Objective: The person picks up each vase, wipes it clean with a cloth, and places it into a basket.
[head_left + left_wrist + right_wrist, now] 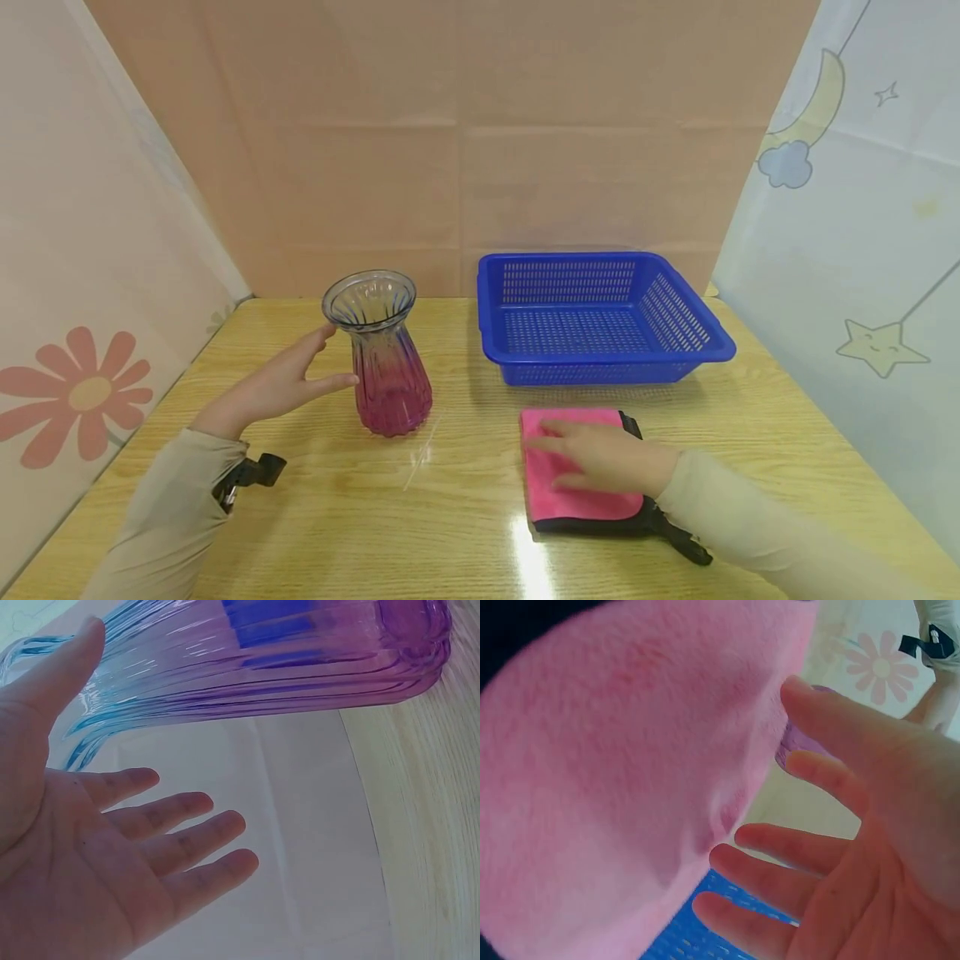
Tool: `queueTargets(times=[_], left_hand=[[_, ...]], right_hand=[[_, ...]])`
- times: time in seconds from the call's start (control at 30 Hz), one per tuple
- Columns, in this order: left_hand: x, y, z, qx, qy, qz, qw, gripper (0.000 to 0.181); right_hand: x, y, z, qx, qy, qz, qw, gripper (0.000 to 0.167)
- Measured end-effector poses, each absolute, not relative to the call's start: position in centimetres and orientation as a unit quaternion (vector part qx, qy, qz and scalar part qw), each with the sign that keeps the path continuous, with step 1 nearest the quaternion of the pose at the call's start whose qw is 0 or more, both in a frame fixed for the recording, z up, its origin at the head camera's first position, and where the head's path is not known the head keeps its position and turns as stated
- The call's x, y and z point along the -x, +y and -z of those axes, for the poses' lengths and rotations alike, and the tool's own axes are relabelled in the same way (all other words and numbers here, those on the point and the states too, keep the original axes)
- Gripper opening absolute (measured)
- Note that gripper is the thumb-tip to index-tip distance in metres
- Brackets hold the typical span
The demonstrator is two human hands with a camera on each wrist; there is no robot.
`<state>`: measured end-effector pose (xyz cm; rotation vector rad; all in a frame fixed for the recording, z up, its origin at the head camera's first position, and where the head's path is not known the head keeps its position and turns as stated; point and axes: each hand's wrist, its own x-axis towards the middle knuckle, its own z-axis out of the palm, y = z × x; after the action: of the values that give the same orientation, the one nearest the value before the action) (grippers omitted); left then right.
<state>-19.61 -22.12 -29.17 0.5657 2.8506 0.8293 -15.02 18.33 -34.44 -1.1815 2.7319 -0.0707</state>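
A ribbed glass vase, clear at the flared rim and purple-pink below, stands upright on the left half of the table. Beside its left side is my left hand, thumb spread from the straight fingers; in the left wrist view its palm faces the vase without gripping it. On the right, a pink cloth lies over a flat black tool whose handle points to the front right. My right hand hovers over the cloth with fingers spread; whether a fingertip touches the fabric, I cannot tell.
A blue perforated plastic basket sits at the back right, behind the cloth. The wooden table ends at a peach backdrop, with patterned sheets on both sides.
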Motion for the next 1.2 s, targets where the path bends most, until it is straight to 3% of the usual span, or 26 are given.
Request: queueTargets(times=[0.67,1.07,1.2], left_hand=[[19.6,-21.7,29.4,-0.188,0.940,-0.277,0.068,0.091],[19.7,-21.6,29.6,-0.193,0.939,-0.278,0.062,0.091],[19.7,-21.6,29.6,-0.195,0.939,-0.278,0.060,0.091]], right_hand=[[14.2,16.5,35.7,0.357,0.931,0.006,0.081,0.041],[14.7,16.2,36.0,0.380,0.924,0.034,0.034,0.011],[15.0,16.3,36.1,0.375,0.922,0.074,0.054,0.008]])
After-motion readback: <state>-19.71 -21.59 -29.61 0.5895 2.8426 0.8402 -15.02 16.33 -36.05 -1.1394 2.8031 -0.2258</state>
